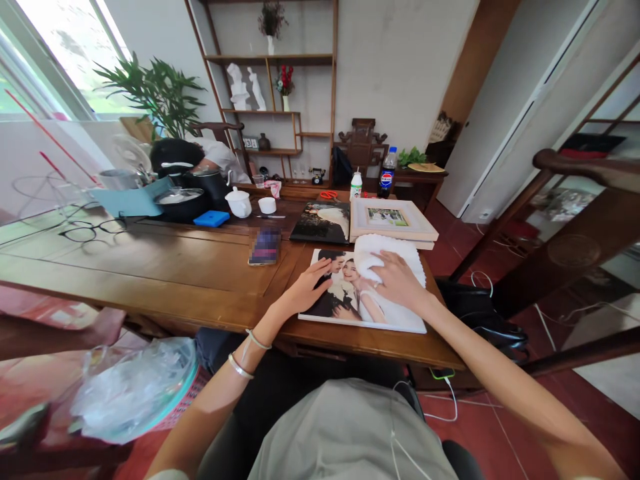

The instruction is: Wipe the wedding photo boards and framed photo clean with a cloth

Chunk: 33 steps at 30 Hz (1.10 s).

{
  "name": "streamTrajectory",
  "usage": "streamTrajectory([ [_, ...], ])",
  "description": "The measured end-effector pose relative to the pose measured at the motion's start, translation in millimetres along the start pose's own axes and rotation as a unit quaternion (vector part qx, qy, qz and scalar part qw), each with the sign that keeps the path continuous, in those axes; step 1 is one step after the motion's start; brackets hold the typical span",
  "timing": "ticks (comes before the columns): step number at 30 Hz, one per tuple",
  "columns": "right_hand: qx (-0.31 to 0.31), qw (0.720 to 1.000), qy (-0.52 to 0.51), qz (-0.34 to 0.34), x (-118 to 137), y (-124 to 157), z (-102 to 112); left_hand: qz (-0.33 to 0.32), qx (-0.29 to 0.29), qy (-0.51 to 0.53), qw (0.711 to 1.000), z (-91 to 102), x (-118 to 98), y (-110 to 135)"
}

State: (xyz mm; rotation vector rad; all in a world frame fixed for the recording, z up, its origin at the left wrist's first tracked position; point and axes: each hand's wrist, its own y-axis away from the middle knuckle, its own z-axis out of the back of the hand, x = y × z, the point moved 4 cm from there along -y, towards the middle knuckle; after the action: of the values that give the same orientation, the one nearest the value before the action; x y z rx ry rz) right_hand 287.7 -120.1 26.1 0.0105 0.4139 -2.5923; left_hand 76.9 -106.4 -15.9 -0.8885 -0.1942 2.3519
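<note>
A wedding photo panel (345, 291) with white edges lies at the table's front edge, showing a couple. My left hand (306, 288) rests on its left side, fingers stretched out and holding nothing. On the panel's upper right, my right hand (399, 277) holds a white cloth (395, 248) pressed against the surface. That hand and the cloth cover part of the picture. Just behind lie a dark photo album (321, 222) and a thick white framed album (393, 230) with a small picture in its cover.
A phone (265, 246), glasses (94, 230), blue box (211, 219), white teapot (239, 203) and cup (267, 205) are on the table (200, 267). Orange scissors (329, 195), a white bottle (356, 186) and a cola bottle (387, 175) stand behind. A person (215, 155) leans down opposite.
</note>
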Motion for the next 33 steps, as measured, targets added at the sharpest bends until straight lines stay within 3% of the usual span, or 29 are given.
streamTrajectory([
  [7,0.045,0.995,-0.037,0.084,90.7,58.4,12.2,-0.013,-0.008,-0.005,1.0,-1.7,2.9,-0.7],
  [9,0.053,0.991,-0.056,0.107,105.9,69.5,17.6,-0.018,-0.003,-0.007,1.0,-1.4,3.3,-0.8],
  [11,0.046,0.989,-0.082,0.115,105.0,69.2,23.1,-0.02,0.003,-0.009,1.0,-1.3,3.6,-0.9],
  [14,0.016,0.99,-0.107,0.089,77.1,50.6,26.6,-0.019,-0.002,-0.007,1.0,-1.5,3.5,-0.9],
  [19,0.01,0.997,-0.044,0.061,16.5,6.2,10.2,-0.01,-0.012,0.0,1.0,-1.8,2.8,-0.3],
  [22,-0.002,1.0,-0.009,0.024,-1.4,-8.3,2.2,-0.006,-0.009,0.003,1.0,-1.1,1.9,0.3],
  [25,0.013,0.999,-0.001,0.04,12.1,-2.0,3.0,-0.007,-0.01,0.001,1.0,-0.8,1.9,0.3],
  [30,0.051,0.991,-0.029,0.118,75.6,43.0,16.5,-0.021,-0.011,0.0,1.0,-1.6,3.9,-0.6],
  [33,0.034,0.988,-0.065,0.138,94.5,55.8,23.2,-0.023,-0.007,0.002,1.0,-1.3,4.3,-0.7],
])
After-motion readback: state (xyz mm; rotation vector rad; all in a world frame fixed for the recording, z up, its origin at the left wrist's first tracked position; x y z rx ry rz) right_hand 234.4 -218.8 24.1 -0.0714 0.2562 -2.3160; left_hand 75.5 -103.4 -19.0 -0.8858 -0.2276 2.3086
